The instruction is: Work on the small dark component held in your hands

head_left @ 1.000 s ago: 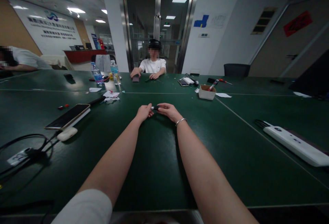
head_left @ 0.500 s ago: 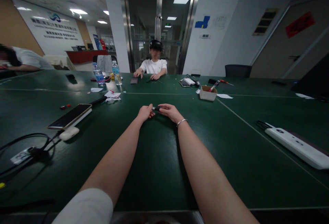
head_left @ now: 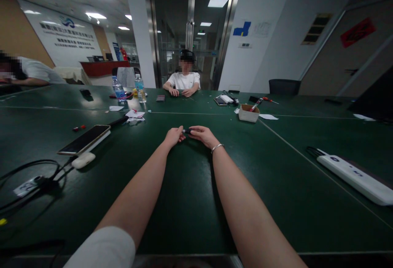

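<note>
Between my two hands is a small dark object with a silvery end (head_left: 187,131), too small to name for sure. My left hand (head_left: 175,136) pinches its silvery end from the left, fingers curled. From the other side my right hand (head_left: 204,135) has thumb and fingers closed on the black part. Both hands are just over the dark green table (head_left: 190,202), arms stretched forward. A silver bracelet (head_left: 217,148) circles my right wrist. Part of the object is hidden by my fingers.
To the left lie a phone (head_left: 84,139), a white earphone-like case (head_left: 83,160) and black cables (head_left: 46,182). A small box (head_left: 249,113) holds tools; a white power strip (head_left: 356,178) lies right. Bottles (head_left: 140,89) stand farther back. A person (head_left: 184,80) sits opposite.
My hands keep their hold on the small object and have barely moved. The person opposite has brought both hands closer together. The view has shifted slightly.
</note>
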Tool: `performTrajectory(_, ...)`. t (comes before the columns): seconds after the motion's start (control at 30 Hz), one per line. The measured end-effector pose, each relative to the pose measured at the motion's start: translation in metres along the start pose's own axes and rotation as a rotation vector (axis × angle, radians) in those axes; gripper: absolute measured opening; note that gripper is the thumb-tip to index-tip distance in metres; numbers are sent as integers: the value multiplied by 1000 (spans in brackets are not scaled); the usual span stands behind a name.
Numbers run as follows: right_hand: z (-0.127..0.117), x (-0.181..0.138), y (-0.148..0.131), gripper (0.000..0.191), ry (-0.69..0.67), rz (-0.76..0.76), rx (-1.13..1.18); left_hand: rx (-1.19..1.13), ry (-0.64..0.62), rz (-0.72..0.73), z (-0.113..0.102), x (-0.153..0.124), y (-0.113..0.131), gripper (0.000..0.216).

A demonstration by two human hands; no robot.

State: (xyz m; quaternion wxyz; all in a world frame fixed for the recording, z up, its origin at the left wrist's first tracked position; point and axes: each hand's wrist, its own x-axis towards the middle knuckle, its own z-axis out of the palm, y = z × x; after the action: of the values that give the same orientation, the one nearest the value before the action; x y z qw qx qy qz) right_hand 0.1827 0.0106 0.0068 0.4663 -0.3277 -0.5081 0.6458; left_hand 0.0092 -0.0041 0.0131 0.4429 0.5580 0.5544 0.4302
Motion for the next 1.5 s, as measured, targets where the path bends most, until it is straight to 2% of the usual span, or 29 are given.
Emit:
performTrajectory(0.2,2,0,-2,18,60,6,-5,-8,23,56,1,3,-4,29)
performTrajectory(0.4,3,2,-2,14,97,21,-3,-79,41,53,0,-5,3,13)
performTrajectory(0.67,3,0,-2,12,96,15,-7,-141,60,117,-2,-4,1,18)
performTrajectory(1.5,4,-1,-4,15,73,1,-22,-101,64,101,-1,-1,0,15)
